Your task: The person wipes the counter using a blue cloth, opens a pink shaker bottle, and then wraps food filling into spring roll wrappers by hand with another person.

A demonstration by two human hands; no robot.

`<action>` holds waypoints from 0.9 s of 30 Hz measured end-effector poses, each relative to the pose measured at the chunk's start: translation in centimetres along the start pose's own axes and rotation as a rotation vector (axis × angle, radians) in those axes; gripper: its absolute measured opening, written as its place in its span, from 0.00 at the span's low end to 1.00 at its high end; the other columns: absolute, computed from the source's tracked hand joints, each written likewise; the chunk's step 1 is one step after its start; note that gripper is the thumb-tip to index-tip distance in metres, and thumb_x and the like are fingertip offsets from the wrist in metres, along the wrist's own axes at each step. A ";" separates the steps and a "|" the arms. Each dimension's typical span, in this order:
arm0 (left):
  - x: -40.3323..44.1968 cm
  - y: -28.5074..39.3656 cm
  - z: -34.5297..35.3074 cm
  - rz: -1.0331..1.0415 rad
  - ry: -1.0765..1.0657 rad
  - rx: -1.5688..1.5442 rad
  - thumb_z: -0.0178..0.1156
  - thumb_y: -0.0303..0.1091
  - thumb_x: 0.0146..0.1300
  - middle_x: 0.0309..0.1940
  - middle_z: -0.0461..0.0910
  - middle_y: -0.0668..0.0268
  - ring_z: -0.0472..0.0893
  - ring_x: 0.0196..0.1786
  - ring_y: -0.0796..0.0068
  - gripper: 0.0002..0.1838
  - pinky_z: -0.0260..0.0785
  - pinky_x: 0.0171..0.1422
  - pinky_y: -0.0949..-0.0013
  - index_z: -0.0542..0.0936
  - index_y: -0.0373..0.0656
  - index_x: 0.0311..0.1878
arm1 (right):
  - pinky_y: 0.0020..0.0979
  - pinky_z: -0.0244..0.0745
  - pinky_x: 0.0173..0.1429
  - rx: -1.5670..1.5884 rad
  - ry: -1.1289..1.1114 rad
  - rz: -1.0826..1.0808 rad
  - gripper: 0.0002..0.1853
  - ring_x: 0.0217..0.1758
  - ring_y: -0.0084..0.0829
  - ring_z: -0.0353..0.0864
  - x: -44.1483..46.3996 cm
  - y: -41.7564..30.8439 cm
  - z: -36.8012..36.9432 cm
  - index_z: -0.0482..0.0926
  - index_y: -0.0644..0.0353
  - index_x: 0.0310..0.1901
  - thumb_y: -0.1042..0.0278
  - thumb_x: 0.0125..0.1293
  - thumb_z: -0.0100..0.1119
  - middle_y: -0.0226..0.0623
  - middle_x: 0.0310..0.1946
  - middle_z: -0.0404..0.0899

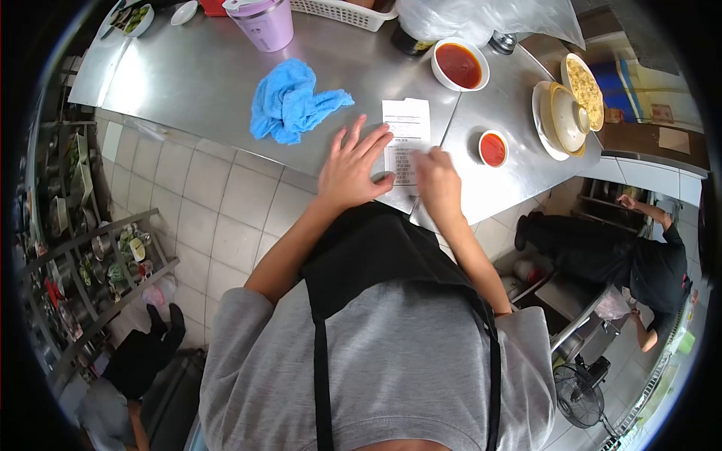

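Closest to my camera I have the wearer's grey T-shirt (pixel 406 361) and black apron (pixel 368 255). Just past the apron, a printed receipt (pixel 407 124) lies flat on the steel worktable (pixel 203 90), between the two hands. I see the left hand (pixel 352 169) spread wide, gripping nothing, its thumb and fingertips at the slip's left edge. The right hand (pixel 440 180) is curled over the right edge, too blurred for me to tell whether it holds anything.

Farther out I pick up a small cup of red sauce (pixel 492 149) on the right and a crumpled blue cloth (pixel 289 101) on the left. Beyond them I get a larger bowl of red liquid (pixel 458 65), a lidded pot (pixel 565 124) on a plate, and a lilac tumbler (pixel 265 28). Off the table to the right, my view catches a co-worker in black (pixel 653 263).
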State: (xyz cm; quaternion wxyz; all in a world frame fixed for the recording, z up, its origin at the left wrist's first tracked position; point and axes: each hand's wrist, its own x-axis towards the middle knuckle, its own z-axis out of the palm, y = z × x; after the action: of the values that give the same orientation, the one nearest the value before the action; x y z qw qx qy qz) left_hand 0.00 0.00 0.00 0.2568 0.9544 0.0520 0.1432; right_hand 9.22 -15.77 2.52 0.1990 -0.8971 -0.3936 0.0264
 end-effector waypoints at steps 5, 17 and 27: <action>0.7 -1.2 -0.4 0.023 0.026 0.042 0.62 0.46 0.45 0.63 0.65 0.70 0.54 0.71 0.58 0.34 0.47 0.70 0.48 0.71 0.45 0.59 | 0.35 0.73 0.35 0.156 0.150 0.118 0.16 0.32 0.40 0.78 1.2 2.0 -0.3 0.75 0.65 0.50 0.75 0.60 0.54 0.45 0.34 0.75; 0.1 -0.3 -0.3 0.031 -0.006 0.018 0.63 0.48 0.44 0.65 0.63 0.69 0.53 0.71 0.56 0.37 0.47 0.70 0.48 0.70 0.44 0.60 | 0.29 0.73 0.35 0.463 0.094 0.284 0.24 0.28 0.31 0.77 1.5 2.1 -0.1 0.69 0.66 0.58 0.75 0.59 0.56 0.46 0.38 0.76; -0.1 0.0 -0.5 0.018 -0.021 -0.017 0.63 0.48 0.45 0.66 0.62 0.68 0.53 0.71 0.54 0.41 0.46 0.70 0.48 0.64 0.45 0.65 | 0.21 0.66 0.34 0.565 -0.012 0.246 0.28 0.24 0.17 0.62 1.6 1.3 -0.2 0.68 0.54 0.63 0.78 0.59 0.55 0.26 0.23 0.69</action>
State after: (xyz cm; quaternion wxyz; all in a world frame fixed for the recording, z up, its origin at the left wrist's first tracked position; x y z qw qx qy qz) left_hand -0.22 0.25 0.44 0.2641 0.9541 0.0394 0.1358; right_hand 11.26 -15.53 2.39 0.4337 -0.8469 -0.2604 0.1639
